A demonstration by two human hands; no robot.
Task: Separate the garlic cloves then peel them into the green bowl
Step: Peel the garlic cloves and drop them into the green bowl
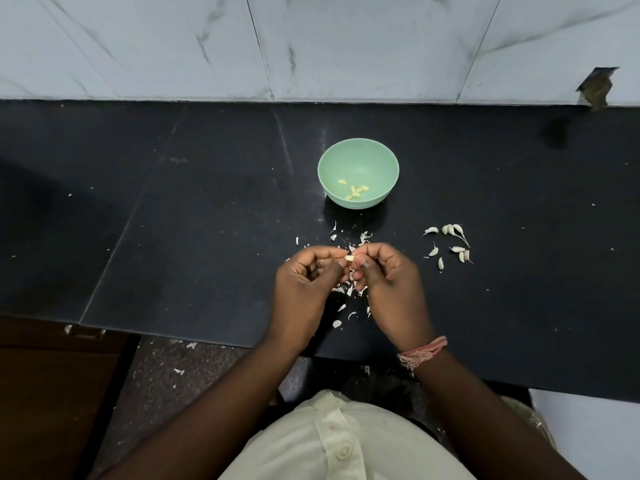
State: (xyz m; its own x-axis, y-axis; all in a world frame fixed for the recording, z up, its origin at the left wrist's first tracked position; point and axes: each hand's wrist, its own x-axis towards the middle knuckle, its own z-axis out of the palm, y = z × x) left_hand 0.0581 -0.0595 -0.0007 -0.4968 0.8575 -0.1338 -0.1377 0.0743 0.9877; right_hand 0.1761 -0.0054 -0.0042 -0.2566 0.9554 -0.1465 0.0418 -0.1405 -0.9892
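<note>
Both hands meet over the black counter point(207, 209), just in front of the green bowl point(358, 152). The left hand point(304, 289) and the right hand point(391, 282) have their fingers curled in, and together they pinch one garlic clove point(350, 258) between the fingertips; its pale yellow end shows bare between the two thumbs. Which hand bears most of the grip cannot be told.

The bowl stands upright on the counter, beyond the hands, and holds six peeled cloves point(356, 191) (five in a loose cluster, one a little apart to the left), lying on its bottom.

To the right of the hands, well apart from the bowl, lie nine unpeeled cloves point(450, 242) in a scattered group, some with their thin tails sticking out.

Papery skins point(346, 296) lie strewn under and around the hands, too many and too small to count. A pink thread band point(422, 351) circles the right wrist.
</note>
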